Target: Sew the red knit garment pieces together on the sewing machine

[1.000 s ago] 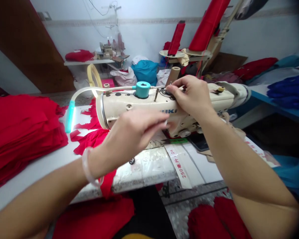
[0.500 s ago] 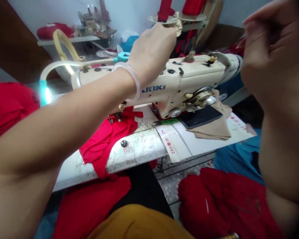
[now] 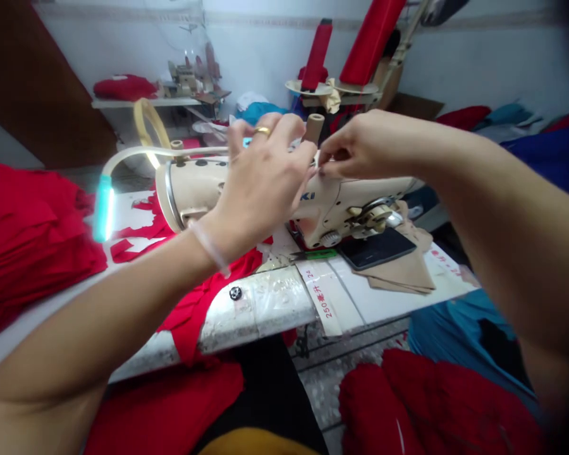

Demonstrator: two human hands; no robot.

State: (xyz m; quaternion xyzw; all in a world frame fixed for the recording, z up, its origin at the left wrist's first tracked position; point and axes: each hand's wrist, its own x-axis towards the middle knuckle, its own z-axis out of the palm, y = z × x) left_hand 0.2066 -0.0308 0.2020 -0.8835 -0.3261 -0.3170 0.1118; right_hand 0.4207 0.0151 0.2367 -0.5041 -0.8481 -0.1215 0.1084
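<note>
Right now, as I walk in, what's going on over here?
A person has the left hand and right hand close together at the top of a sewing machine; whatever the fingertips hold is too small to tell. Red cloth hangs over the table's front edge, and a dark phone lies beside the machine.

Head camera: on your head, facing forward and down.
Your lap (image 3: 275,385): below, bottom edge.
Sewing machine (image 3: 194,180): close, mid-view.
Back wall (image 3: 260,50): farthest, top.
</note>
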